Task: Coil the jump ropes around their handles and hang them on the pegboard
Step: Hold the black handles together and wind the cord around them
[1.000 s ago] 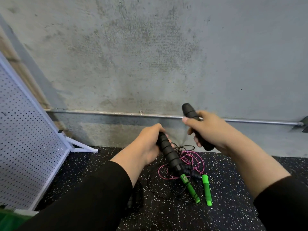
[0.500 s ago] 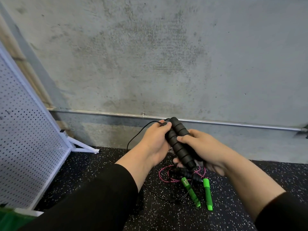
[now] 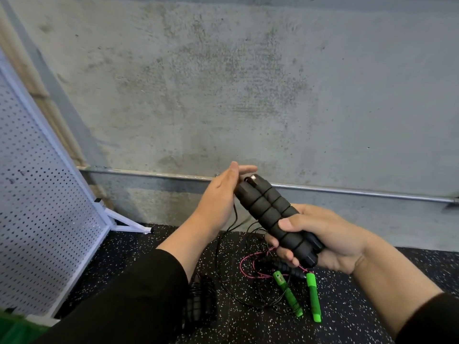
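Two black ribbed foam handles [image 3: 269, 211] lie side by side, tilted up to the left, gripped at their lower end by my right hand [image 3: 323, 238]. My left hand [image 3: 219, 197] has straight fingers and rests flat against the handles' upper end. The thin black rope [image 3: 224, 256] hangs from the top of the handles down to the floor in loose loops. On the floor below lie a pink rope [image 3: 248, 265] with black handles and two green handles [image 3: 313, 296]. The white pegboard [image 3: 37, 207] leans at the left.
A concrete wall with a metal pipe [image 3: 360, 192] along its base stands ahead. The floor is black speckled rubber [image 3: 347, 306]. Another coiled black rope [image 3: 201, 301] lies beside my left sleeve. Something green [image 3: 15, 328] shows at the bottom left corner.
The two handles, apart a second ago, have been brought together into my right hand. My left hand let go of its handle and now lies flat against the tops.
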The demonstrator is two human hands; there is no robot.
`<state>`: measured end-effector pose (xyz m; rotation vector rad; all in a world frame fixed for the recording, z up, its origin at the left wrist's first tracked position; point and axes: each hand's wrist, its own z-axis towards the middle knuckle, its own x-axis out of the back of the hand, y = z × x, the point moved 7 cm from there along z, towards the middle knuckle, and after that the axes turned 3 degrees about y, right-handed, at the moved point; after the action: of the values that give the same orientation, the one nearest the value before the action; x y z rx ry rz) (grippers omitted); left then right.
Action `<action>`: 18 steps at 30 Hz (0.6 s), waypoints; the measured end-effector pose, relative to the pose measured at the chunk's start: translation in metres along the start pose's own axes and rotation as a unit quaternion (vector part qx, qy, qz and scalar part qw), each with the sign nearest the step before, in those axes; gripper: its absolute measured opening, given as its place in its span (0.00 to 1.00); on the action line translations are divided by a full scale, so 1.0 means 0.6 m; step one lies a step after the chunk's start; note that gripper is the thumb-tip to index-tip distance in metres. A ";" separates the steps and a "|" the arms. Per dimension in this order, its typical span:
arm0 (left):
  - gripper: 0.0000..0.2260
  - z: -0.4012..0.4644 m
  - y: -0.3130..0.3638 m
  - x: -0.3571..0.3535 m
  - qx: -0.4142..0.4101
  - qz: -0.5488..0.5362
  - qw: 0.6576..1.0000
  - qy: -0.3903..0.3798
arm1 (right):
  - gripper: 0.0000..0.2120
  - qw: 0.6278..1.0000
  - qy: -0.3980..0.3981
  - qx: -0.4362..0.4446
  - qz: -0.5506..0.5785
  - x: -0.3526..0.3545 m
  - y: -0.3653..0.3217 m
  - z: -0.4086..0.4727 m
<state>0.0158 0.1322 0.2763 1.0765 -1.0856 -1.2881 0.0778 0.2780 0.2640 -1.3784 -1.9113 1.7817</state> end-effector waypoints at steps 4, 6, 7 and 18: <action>0.18 -0.011 0.010 -0.015 0.019 -0.116 0.993 0.003 | 0.25 0.986 -0.111 0.071 0.104 -0.021 -0.027 -0.004; 0.15 -0.022 0.023 -0.033 0.010 -0.106 0.994 -0.004 | 0.21 0.976 -0.145 0.090 0.134 -0.026 -0.037 -0.003; 0.14 -0.026 0.028 -0.042 0.005 -0.104 0.995 -0.009 | 0.19 0.975 -0.147 0.097 0.138 -0.027 -0.039 -0.002; 0.15 -0.022 0.010 -0.072 0.016 0.214 0.972 -0.095 | 0.10 0.964 0.221 0.127 -0.082 0.059 -0.055 -0.007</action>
<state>0.0299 0.1754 0.2801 0.6966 -1.3984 -1.0413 0.0452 0.3109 0.2782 -1.3411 -1.4614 1.4320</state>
